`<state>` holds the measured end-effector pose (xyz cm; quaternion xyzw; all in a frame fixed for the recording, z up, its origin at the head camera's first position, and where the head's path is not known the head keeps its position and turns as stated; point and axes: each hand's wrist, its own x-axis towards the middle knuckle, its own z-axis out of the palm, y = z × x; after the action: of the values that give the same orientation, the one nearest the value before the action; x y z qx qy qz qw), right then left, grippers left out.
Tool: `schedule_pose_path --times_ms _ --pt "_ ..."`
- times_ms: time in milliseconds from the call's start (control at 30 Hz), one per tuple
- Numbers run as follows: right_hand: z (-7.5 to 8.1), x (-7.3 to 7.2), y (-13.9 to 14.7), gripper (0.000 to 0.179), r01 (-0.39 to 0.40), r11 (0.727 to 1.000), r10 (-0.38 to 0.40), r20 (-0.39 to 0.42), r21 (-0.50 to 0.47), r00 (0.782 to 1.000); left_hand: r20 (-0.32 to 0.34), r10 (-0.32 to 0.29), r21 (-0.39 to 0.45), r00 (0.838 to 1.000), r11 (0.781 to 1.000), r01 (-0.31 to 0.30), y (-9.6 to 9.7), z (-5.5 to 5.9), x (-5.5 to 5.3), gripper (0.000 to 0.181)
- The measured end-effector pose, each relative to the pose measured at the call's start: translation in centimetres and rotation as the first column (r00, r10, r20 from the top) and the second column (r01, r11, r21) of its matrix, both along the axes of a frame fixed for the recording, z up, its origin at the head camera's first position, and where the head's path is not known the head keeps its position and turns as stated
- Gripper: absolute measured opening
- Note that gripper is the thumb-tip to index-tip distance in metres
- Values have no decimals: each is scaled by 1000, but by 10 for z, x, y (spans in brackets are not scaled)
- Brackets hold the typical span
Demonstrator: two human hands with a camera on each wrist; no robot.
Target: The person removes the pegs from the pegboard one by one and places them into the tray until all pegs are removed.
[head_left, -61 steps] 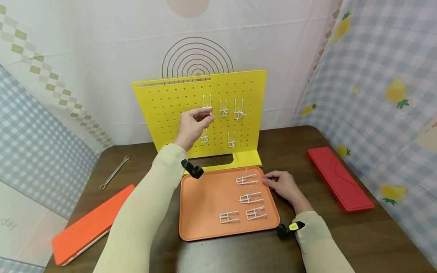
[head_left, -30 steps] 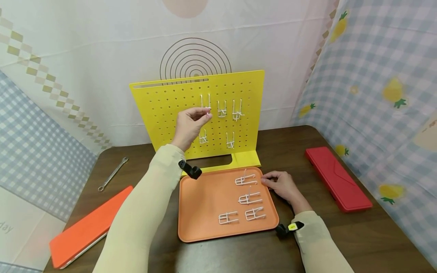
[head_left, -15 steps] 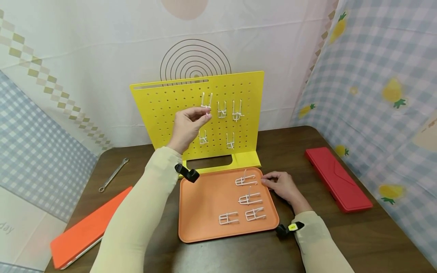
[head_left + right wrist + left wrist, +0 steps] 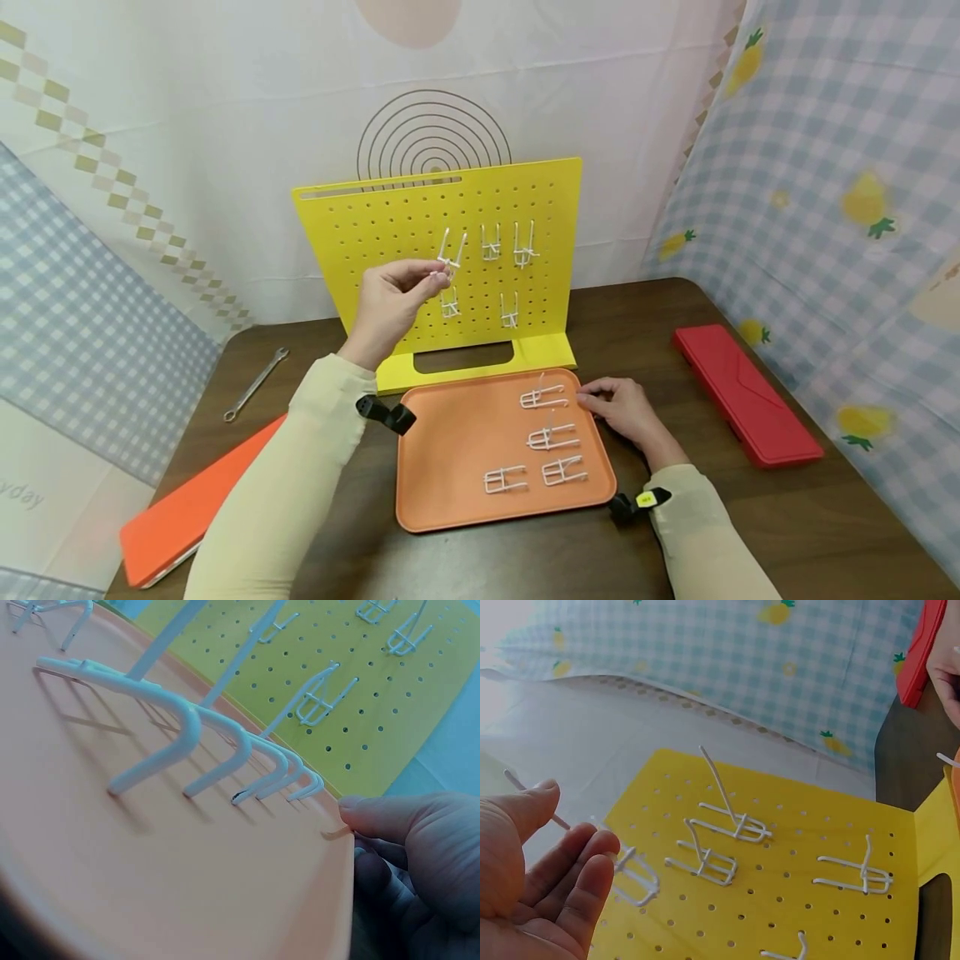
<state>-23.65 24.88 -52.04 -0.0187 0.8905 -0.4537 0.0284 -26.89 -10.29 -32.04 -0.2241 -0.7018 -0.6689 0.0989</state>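
My left hand [image 4: 390, 307] pinches a white wire pegboard hook [image 4: 450, 262] between thumb and fingers, in front of the yellow pegboard [image 4: 375, 242]. Its two prongs point up and lean to the right. Seen from the left wrist, the held hook's looped end [image 4: 658, 887] juts out past the fingertips. Several similar hooks hang on the board, among them an upper right hook [image 4: 525, 252] and a lower one [image 4: 510, 317]. My right hand [image 4: 621, 408] grips the right rim of the orange tray [image 4: 442, 458], thumb on top and the other fingers outside.
Several more wire hooks, including a front one [image 4: 505, 479], lie in the tray's right half. A red case [image 4: 746, 396] lies at the right, an orange case [image 4: 195, 508] at the left under my forearm. Behind that is a wrench [image 4: 255, 385]. Curtains stand behind the table.
My left hand has drawn back down and left from the pegboard with the hook, which has gone from upright to tilted. The right hand stays at the tray's rim.
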Motion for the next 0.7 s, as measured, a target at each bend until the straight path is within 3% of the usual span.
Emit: schedule_pose_path --times_ms 300,533,700 --pt "-1 -1 0 23 12 1000 -12 17 -6 1000 2 34 -30 999 999 -33 -20 -13 23 27" --pt "-1 -1 1 24 11 1000 -11 18 -10 1000 7 58 -36 998 998 -58 -30 -31 42 24" --pt "-2 -1 1 25 6 1000 -6 10 -5 1000 30 73 -123 997 990 -69 -30 -40 63 19"
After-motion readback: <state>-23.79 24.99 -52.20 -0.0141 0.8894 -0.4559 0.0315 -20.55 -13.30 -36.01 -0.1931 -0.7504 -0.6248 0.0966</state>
